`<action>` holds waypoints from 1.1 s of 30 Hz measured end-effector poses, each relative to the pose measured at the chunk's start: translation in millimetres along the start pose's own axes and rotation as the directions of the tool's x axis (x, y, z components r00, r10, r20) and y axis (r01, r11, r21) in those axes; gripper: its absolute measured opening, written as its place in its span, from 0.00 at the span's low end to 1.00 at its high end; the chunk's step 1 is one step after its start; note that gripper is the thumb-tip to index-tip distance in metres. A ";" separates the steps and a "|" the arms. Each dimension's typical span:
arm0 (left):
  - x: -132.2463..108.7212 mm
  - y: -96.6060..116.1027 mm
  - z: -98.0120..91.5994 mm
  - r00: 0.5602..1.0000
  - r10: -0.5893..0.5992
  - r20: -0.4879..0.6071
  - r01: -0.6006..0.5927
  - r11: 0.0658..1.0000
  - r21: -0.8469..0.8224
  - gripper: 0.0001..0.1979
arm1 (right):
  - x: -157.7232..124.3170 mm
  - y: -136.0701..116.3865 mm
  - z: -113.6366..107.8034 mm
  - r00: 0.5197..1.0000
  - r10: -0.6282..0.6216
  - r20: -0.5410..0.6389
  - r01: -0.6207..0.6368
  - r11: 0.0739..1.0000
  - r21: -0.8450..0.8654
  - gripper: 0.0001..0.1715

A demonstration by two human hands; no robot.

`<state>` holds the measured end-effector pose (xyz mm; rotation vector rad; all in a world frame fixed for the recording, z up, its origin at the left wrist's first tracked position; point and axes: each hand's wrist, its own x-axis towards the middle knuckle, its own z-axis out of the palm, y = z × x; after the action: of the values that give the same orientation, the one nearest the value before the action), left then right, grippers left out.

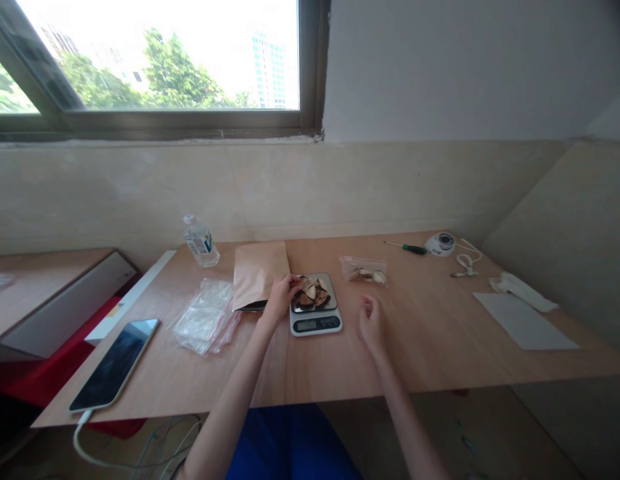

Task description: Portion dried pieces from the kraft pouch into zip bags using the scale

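A white digital kitchen scale point(317, 325) stands in the middle of the table. On its plate lies a pile of dried slices point(314, 293), pale inside with dark brown edges; their exact kind is unclear. My left hand point(283, 297) reaches over the scale's left edge, its fingers closed around a slice at the side of the pile. To the right of the scale, my right hand point(371, 323) rests on the table with its fingers curled in and nothing visible in them. A brown kraft paper bag point(260, 270) lies beside my left hand, its dark mouth facing me.
A zip bag with some slices point(364, 271) lies beyond my right hand. Left are clear zip bags point(205, 320), a bottle point(201, 243) and a charging phone point(115, 367). Right are a screwdriver point(413, 249), a dome camera point(441, 244), white paper point(525, 323) and a tissue point(523, 291).
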<state>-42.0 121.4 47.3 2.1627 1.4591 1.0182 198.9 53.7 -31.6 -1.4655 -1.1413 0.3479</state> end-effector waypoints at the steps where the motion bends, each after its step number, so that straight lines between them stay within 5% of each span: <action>1: 2.1 -1.5 0.4 1.000 0.013 0.023 -0.013 1.000 -0.001 0.06 | -0.3 -1.0 0.1 1.000 0.003 -0.005 -0.003 1.000 0.002 0.15; 9: -12.1 -12.1 -2.4 0.994 0.037 0.107 -0.041 0.998 0.037 0.19 | 0.4 0.2 0.2 1.000 0.016 0.011 -0.016 1.000 0.013 0.15; 17: -20.8 -27.8 -21.0 0.994 0.011 0.112 -0.028 0.988 0.151 0.16 | 0.5 0.7 0.3 1.000 0.002 0.010 -0.002 1.000 0.009 0.15; 21: -43.2 -21.9 -30.4 0.997 0.019 -0.078 -0.012 0.996 0.086 0.15 | 0.6 0.1 -0.1 1.000 0.011 0.015 -0.012 1.000 0.007 0.15; 25: -80.3 -24.1 -27.1 0.922 -0.167 -0.350 0.207 0.975 0.079 0.13 | 0.3 -1.2 -0.1 1.000 0.013 0.011 -0.013 1.000 0.004 0.14; 33: -100.8 -39.4 -16.7 0.926 -0.172 -0.335 0.277 0.914 0.297 0.13 | 1.3 0.7 -0.6 1.000 0.018 0.024 -0.018 1.000 0.001 0.15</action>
<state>-101.8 44.9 -3.4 2.0471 2.1161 1.1155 200.2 54.4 -31.5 -1.4743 -1.1476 0.3798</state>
